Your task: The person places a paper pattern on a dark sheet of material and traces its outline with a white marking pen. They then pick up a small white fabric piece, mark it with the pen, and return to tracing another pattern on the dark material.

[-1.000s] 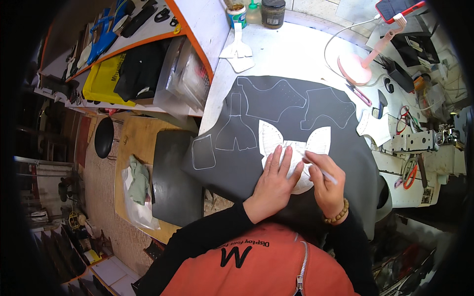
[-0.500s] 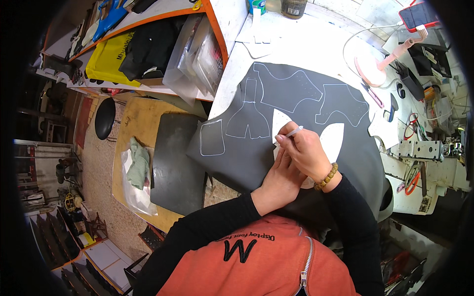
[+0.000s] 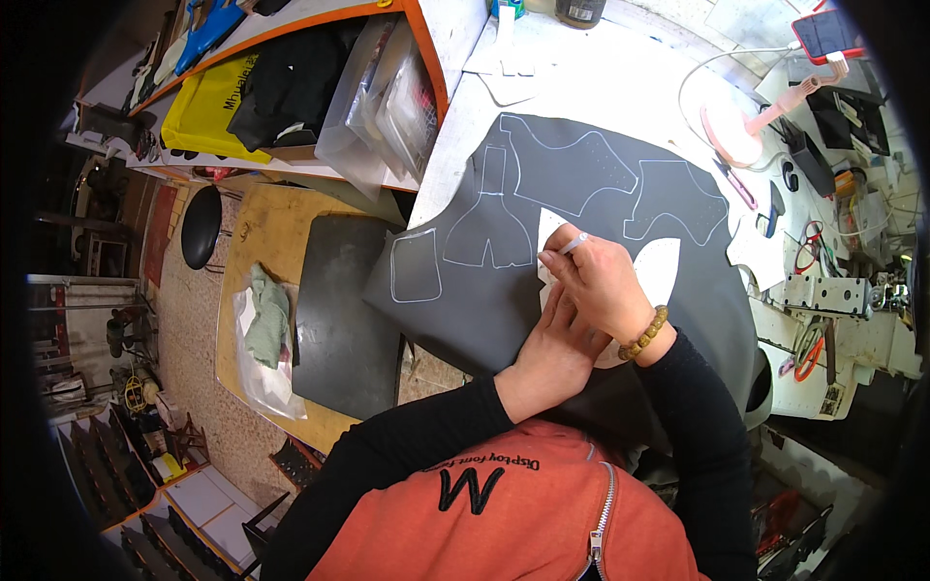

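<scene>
I've got the white template (image 3: 659,269) on the grey sheet (image 3: 465,324), my left hand (image 3: 554,360) flat over it, clutching nothing. My right hand (image 3: 603,283) has swung across, pen (image 3: 573,244) pinched, so the left edge seems under work.

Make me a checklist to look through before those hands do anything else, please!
1. White template steadied: ok, the left hand rests on it.
2. White pen gripped: ok, it is in the right hand.
3. Pen tip touching the template's edge: cannot tell, the tip is too hidden.
4. Whole template in view: not ok, the hands cover its middle.
5. Orange-handled scissors away from the hands: ok, they lie off to the right.
</scene>
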Action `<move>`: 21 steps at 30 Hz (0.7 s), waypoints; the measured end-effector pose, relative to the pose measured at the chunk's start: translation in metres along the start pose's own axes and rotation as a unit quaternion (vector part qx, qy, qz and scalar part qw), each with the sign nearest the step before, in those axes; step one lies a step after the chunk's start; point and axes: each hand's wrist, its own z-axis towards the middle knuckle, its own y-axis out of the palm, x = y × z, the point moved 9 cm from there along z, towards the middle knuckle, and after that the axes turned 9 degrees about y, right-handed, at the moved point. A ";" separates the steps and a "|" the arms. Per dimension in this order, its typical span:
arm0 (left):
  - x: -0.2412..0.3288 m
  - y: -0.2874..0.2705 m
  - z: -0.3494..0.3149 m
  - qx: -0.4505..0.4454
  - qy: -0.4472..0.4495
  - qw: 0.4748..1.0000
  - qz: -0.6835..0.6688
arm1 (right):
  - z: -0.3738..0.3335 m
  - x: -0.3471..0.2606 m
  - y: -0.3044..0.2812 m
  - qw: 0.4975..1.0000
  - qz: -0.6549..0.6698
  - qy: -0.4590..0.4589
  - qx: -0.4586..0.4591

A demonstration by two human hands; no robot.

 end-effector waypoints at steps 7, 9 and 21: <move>0.000 0.000 0.000 0.008 -0.002 1.000 0.003 | -0.003 -0.004 0.003 0.999 -0.030 -0.018 -0.015; 0.000 0.000 -0.001 0.001 -0.002 1.000 0.007 | -0.002 -0.005 0.004 0.999 -0.041 -0.024 -0.014; 0.002 -0.007 0.006 -0.032 -0.011 0.999 0.029 | 0.033 0.003 -0.002 0.999 0.010 -0.022 0.034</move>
